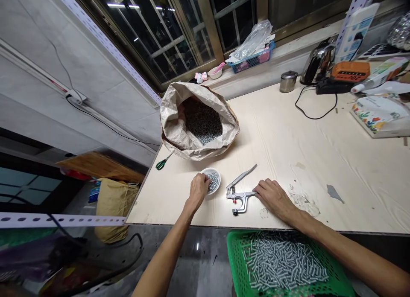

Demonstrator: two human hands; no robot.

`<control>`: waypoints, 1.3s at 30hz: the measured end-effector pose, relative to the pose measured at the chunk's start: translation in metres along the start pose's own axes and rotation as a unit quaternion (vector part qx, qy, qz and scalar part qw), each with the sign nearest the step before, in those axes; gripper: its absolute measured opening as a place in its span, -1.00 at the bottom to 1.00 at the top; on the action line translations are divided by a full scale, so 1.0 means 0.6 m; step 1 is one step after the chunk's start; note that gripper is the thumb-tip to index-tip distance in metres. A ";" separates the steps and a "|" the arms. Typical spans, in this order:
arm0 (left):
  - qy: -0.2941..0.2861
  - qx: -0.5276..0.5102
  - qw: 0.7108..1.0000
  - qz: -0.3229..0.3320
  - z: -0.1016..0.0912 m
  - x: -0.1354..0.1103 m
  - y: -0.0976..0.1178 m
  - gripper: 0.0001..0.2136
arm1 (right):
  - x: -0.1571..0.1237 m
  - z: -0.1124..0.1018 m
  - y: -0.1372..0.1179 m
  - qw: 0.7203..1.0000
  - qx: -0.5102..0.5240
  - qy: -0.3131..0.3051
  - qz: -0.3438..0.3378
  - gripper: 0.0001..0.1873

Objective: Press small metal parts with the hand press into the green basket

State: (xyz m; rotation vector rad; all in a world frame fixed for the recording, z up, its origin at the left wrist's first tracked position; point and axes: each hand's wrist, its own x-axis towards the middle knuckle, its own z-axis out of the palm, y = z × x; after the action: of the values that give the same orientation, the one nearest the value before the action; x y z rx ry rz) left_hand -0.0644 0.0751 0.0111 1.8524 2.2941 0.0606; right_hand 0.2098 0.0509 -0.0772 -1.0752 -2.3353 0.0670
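Pliers on counter btwn hands, nearer R hand, which pinches lower handle at its R end, handle running L–R; L hand at bowl, can't tell if pinching metal pcs

Left hand: fingers partly hidden at white bowl — grip unclear. Pliers: lower handle's end under right hand. Green basket — cut by bottom edge.

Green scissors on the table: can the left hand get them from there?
Probably yes. The left hand is at the white bowl, and nothing seems to stand between it and the green-handled scissors to its left. The big sack sits farther back, so it shouldn't block the handles.
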 end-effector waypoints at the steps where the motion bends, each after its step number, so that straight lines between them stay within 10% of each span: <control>1: 0.012 -0.013 1.000 0.007 -0.002 -0.002 -0.001 -0.87 | 0.001 0.000 -0.001 1.000 0.001 -0.003 0.001 -0.86; 8: 0.007 -0.267 0.964 0.010 -0.004 -0.072 0.030 -0.80 | 0.002 -0.005 -0.002 1.000 -0.001 -0.007 -0.013 -0.85; 16: -0.091 -0.554 0.817 -0.133 0.054 -0.147 0.057 -0.61 | -0.002 -0.032 -0.014 0.992 -0.073 0.049 -0.089 -0.73; 31: -0.062 -0.493 0.858 -0.131 0.085 -0.167 0.066 -0.63 | -0.004 -0.037 -0.013 0.993 -0.063 0.039 -0.089 -0.71; 39: -0.148 -0.444 0.875 -0.126 0.073 -0.147 0.060 -0.61 | -0.003 -0.031 -0.013 0.991 -0.080 0.051 -0.094 -0.71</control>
State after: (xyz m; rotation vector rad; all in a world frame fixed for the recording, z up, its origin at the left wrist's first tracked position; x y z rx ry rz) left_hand -0.0046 -0.0066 -0.0158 0.9996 1.7900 0.6275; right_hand 0.2149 0.0410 -0.0605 -0.9040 -2.3686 -0.2452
